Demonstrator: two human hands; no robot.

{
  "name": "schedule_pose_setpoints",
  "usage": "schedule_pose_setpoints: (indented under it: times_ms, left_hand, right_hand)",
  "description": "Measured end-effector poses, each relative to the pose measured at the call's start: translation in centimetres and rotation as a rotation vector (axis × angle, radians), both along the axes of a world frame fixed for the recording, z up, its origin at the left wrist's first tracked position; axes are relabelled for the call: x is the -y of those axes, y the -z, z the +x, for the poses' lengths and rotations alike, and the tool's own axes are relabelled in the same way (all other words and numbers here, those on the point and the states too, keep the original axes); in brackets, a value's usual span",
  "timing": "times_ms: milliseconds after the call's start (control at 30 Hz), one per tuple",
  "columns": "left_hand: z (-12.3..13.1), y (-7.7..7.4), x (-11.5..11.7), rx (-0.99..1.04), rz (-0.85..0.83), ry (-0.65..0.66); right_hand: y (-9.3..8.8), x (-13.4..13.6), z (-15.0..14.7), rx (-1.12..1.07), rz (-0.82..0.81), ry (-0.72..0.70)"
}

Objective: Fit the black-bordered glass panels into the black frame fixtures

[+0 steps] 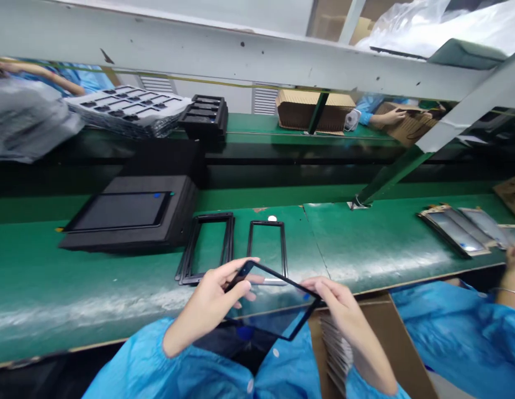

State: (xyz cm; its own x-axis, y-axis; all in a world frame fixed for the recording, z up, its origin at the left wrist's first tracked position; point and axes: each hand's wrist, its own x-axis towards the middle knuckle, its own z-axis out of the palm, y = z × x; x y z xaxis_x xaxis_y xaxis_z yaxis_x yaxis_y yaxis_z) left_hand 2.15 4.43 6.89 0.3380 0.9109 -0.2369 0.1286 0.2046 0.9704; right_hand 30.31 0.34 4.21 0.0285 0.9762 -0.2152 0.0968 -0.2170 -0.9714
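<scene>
A thin black-edged glass panel (274, 310) is held up over my lap, between both hands. My left hand (211, 302) grips its left corner with fingers curled round the edge. My right hand (340, 302) pinches the right corner. On the green bench (116, 299) just beyond the panel lie a single black frame (266, 246) and a small stack of black frames (207, 246). A cardboard box (382, 343) of stacked panels stands at my right knee.
A black foam tray stack with a screen on top (128, 213) sits at the left. Further back are plastic trays (128, 108), black trays (204, 113) and cardboard boxes (313, 108). Flat panels (463, 230) lie at right by a co-worker's blue sleeve (469, 327).
</scene>
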Motion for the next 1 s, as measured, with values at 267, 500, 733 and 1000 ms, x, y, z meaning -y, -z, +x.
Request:
schedule_pose_setpoints:
  times_ms: [267, 500, 733, 1000]
  left_hand:
    - [-0.3, 1.4, 0.6, 0.14, -0.045, -0.247]
    - [-0.6, 1.0, 1.4, 0.134, -0.062, -0.294]
    - [-0.6, 0.9, 2.0, 0.134, -0.062, -0.334]
    - [-1.1, 1.7, 2.1, 0.129, -0.061, -0.352]
  right_hand:
    - [1.1, 1.3, -0.5, -0.215, -0.028, 0.243]
    - [0.2, 2.6, -1.5, -0.197, 0.09, 0.284]
    - [-0.5, 2.8, -1.2, -0.175, 0.082, 0.227]
    - [-0.6, 2.3, -1.8, -0.205, 0.084, 0.231]
